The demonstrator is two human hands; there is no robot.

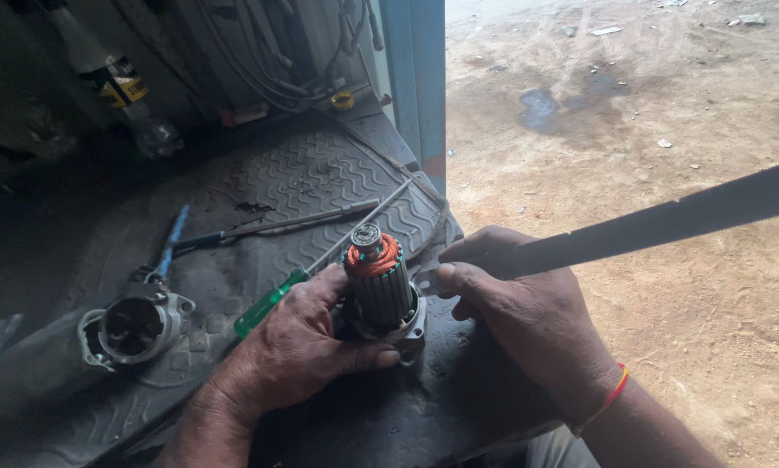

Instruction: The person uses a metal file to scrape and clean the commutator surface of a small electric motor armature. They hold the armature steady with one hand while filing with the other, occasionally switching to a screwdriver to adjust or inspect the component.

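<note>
Copper-orange windings crown the motor armature [379,282], which stands upright on a dark rubber floor mat [311,173] at the edge of a vehicle's open doorway. The left hand [298,347] wraps around the armature's lower part and the pale metal housing under it, thumb and fingers pressed tight on them, apparently to keep the piece steady and vertical. The right hand [524,316] is closed around one end of a long, flat dark blade [667,221], something like a hacksaw blade, whose near tip lies just beside the armature's laminated core; holding it low and nearly level lets the tip reach the slots from the side. A red and yellow thread band [610,397] circles the right wrist. Laid within reach on the mat are a green-handled screwdriver [272,303], touching the left hand's knuckles, a second long tool with a blue handle [171,243], and a thin dark rod [277,225]. Well apart to the left rests a round metal end housing [138,325], open side up. A plastic bottle [116,87] leans in the shadowed back corner. Outside lies bare sandy ground [649,113] with a dark damp patch.
</note>
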